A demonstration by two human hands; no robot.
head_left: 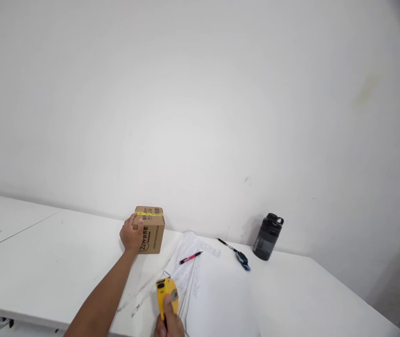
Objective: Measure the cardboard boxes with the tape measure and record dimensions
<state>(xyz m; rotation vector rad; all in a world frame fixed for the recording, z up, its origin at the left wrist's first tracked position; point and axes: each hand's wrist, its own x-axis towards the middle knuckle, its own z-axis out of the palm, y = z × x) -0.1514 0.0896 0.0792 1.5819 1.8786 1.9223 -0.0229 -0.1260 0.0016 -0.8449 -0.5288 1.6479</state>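
A small brown cardboard box (154,239) with black print stands on the white table near the wall. My left hand (131,234) is closed around its left side, thumb on the front and fingers toward the top edge. A narrow yellow strip (151,214) lies across the box's top; its markings are too small to read. Close to the table's front edge, my right hand (169,324) grips a yellow tape measure (167,294) from below, with the thumb on its side. No blade shows stretched between the tape measure and the box.
Papers (217,295) are spread on the white table (62,267), with a red pen (190,257) on top. Behind them are a black pen (226,244) and a small dark teal item (242,260). A dark bottle (268,237) stands right, near the wall (200,117).
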